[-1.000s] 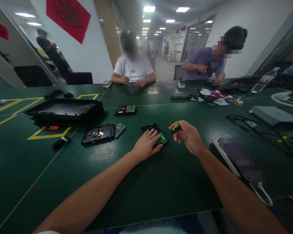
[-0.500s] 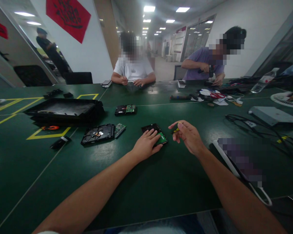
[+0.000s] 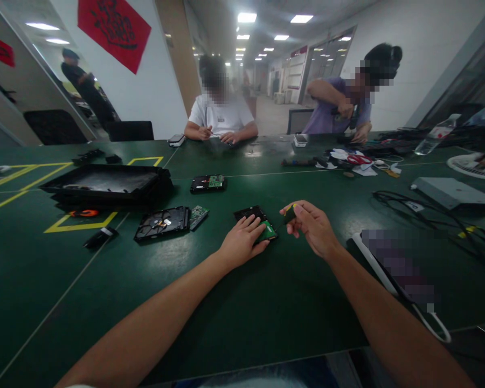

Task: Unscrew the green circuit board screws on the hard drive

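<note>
My left hand (image 3: 244, 237) lies flat over a hard drive (image 3: 248, 211), fingers stretched across it and thumb by its near edge. The drive's green circuit board (image 3: 269, 230) shows beside the fingers; the hand hides the rest. Just right of the drive, my right hand (image 3: 309, 223) pinches a small screwdriver (image 3: 290, 214) with a dark and yellow handle. Its thin shaft slants down toward the board's right end; whether the tip touches is too small to tell. Left of my hands lie another hard drive (image 3: 162, 223) and a loose circuit board (image 3: 198, 217).
A third drive (image 3: 208, 182) lies farther back, and a black tray (image 3: 109, 180) stands at left. To the right are a phone (image 3: 396, 264), black cables (image 3: 420, 207) and a grey metal box (image 3: 455, 193). Two people sit working across the green table (image 3: 210, 312).
The screwdriver's handle has turned in my right fingers and now shows more of its dark side. My left hand stays on the drive. The person at far right has raised an elbow.
</note>
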A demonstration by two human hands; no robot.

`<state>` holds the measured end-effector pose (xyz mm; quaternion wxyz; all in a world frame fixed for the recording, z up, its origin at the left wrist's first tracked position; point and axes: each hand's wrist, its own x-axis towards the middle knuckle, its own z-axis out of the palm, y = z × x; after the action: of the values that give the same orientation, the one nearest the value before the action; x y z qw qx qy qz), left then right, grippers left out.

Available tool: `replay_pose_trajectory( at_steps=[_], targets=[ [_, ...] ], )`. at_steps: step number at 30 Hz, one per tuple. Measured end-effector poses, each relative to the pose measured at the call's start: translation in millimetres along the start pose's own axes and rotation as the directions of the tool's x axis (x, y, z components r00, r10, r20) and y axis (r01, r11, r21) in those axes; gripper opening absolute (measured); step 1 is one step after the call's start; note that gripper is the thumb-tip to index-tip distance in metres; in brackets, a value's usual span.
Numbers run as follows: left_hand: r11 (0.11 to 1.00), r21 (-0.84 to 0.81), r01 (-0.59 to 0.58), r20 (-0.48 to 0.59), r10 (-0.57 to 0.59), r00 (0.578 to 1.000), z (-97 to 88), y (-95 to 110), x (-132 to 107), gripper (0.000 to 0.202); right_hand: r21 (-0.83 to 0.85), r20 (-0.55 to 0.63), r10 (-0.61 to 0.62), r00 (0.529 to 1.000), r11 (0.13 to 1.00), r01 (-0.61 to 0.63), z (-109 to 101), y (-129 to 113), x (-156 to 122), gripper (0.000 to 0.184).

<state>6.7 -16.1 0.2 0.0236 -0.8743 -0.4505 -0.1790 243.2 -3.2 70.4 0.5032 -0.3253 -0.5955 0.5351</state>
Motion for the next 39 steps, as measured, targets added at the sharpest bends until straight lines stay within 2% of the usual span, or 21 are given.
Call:
replay_pose_trajectory(
  at_steps=[7,15,19,24,32,39],
  targets=[
    [1.0,-0.013,0.005,0.001,-0.005,1.0,0.3,-0.4,-0.3,0.056,0.07,0.035,0.007,0.999,0.997,-0.01,-2.1,1.3,1.0,0.037],
    [1.0,0.003,0.001,0.004,-0.001,1.0,0.7,-0.7,0.4,0.056,-0.033,0.006,-0.006,1.0,0.999,0.006,-2.5,0.4,0.7,0.038],
    [1.0,0.0,0.004,0.003,-0.004,1.0,1.4,-0.9,0.5,0.056,0.011,0.027,0.002,1.0,1.0,-0.003,-1.8,0.3,0.4,0.035],
    [1.0,-0.002,0.003,-0.001,-0.003,1.0,0.6,-0.7,0.5,0.056,0.077,0.036,-0.001,0.999,0.997,-0.002,-0.6,-0.1,1.3,0.041],
    [1.0,-0.008,0.004,-0.001,-0.004,1.0,-0.3,0.2,0.0,0.055,-0.003,0.003,-0.003,1.0,1.0,0.003,-0.5,-1.0,1.0,0.035],
    [1.0,-0.011,0.013,0.003,-0.013,1.0,-1.5,0.6,0.3,0.055,0.064,0.027,-0.008,1.0,0.998,0.006,1.4,-2.2,0.6,0.038]
  ],
)
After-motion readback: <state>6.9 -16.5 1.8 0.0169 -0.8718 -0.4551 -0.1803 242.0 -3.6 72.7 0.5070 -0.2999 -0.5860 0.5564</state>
